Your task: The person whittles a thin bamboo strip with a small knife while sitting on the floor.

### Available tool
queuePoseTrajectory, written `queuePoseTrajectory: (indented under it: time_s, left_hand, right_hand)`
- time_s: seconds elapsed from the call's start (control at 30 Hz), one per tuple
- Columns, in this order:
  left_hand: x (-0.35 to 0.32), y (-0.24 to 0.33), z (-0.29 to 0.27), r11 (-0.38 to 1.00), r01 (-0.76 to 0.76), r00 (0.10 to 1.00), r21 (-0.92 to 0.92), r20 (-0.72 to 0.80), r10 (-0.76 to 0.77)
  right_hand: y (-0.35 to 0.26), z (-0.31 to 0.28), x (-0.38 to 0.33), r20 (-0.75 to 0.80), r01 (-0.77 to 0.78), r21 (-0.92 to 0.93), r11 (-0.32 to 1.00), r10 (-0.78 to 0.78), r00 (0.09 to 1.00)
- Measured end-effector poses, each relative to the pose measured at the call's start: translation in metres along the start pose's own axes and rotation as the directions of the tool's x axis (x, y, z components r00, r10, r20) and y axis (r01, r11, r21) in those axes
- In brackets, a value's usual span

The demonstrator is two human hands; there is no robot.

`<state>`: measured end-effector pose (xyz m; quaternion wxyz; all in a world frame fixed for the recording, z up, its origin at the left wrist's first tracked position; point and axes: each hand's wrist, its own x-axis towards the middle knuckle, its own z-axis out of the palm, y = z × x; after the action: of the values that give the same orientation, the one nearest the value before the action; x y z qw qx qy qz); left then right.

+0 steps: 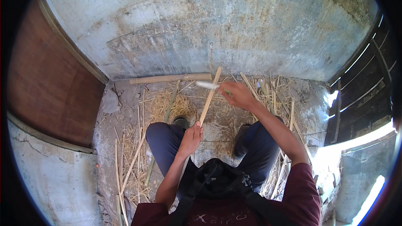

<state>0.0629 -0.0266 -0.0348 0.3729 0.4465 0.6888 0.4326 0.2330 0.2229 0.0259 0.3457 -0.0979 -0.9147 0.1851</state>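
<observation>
L hand (191, 139) is narrow: its fingers are closed round the low end of a strip (205, 111), pale wood or bamboo, I cannot tell which. The strip is b/w the two knees, tilted, w/ its upper end leaning a bit to the right & toward the wall (234, 21). R hand (238, 93) is also closed, holding a knife (205, 85) near the strip's upper part. The blade is pale & blurred by motion, and in this view it crosses the strip; if the edge touches the wood, I cannot tell. A bit of green shows at R hand's grip, prob. the handle.

Abt. writing: the dark red shirt (302, 186) has pale letters printed on the chest, partly legible, near the lower edge. A black bag (213, 180) w/ straps is over the person's front. Trousers (257, 142) are dark blue, and dark shoes (241, 136) stand on the floor (213, 150).

At the wall's foot lies a thick pole (171, 78), its right end near the strip's top in this view. Shavings (167, 105) make a yellowish heap left of the strip, w/ a green stick (173, 100) across them. Loose strips (292, 113) lie on both sides of the legs. Far left is a brown panel (54, 75); far right, dark slats (364, 96) w/ bright light in the gaps.
</observation>
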Motion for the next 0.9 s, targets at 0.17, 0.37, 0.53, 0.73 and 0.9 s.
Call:
queuePoseTrajectory:
  time_s: [0.17,0.37,0.53,0.73,0.9]
  left_hand:
    - [-0.012,0.008,0.001,1.000,-0.023,0.999,0.017,0.033,0.022]
    - [-0.018,0.051,-0.006,0.991,-0.127,0.990,-0.038,0.056,0.129]
    - [-0.004,0.032,-0.006,0.983,-0.091,0.991,-0.157,0.081,0.105]
    - [-0.006,0.045,-0.015,0.968,0.064,0.990,-0.241,0.139,-0.031]
    - [-0.001,0.031,-0.012,0.985,-0.127,0.989,-0.119,0.062,0.135]
  right_hand:
    - [0.039,-0.018,0.009,-0.052,-0.202,-0.038,0.979,0.200,0.978]
    - [0.048,-0.025,0.002,-0.134,-0.240,-0.129,0.962,0.223,0.966]
    - [0.050,-0.024,0.006,-0.246,-0.379,0.042,0.924,0.377,0.893]
    - [0.023,-0.034,0.008,-0.357,-0.464,0.195,0.864,0.503,0.787]
    - [0.011,-0.029,0.004,-0.348,-0.370,0.122,0.921,0.389,0.853]
